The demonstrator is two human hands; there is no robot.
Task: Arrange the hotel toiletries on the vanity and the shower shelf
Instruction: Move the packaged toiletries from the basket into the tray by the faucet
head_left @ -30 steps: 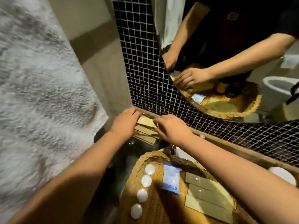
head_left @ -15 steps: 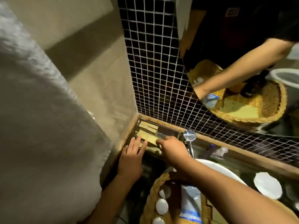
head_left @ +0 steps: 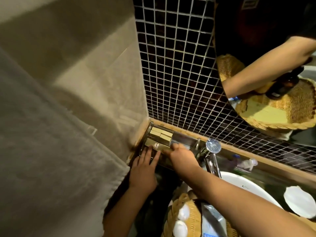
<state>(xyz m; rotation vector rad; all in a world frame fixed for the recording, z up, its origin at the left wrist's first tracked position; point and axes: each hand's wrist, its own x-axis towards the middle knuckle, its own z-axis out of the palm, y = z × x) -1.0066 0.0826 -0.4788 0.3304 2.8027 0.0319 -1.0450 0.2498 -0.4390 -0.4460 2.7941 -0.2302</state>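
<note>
In the corner tray (head_left: 181,141), the left hand (head_left: 145,170) lies flat with fingers released while the right hand (head_left: 181,154) pinches a tan box (head_left: 159,146), which could slip askew.

Corner metal tray (head_left: 184,140), tan flat boxes (head_left: 160,134) lying inside, side by side

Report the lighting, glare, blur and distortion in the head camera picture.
Head view: dim, warm light; the round chrome faucet knob catches a bright glare; the pale grey towel on the left is soft and smeared by blur; wide-angle distortion bends the dark mosaic tile wall; the small tan toiletry boxes in the corner tray stay fairly sharp, with the left hand and right hand on them.
</note>
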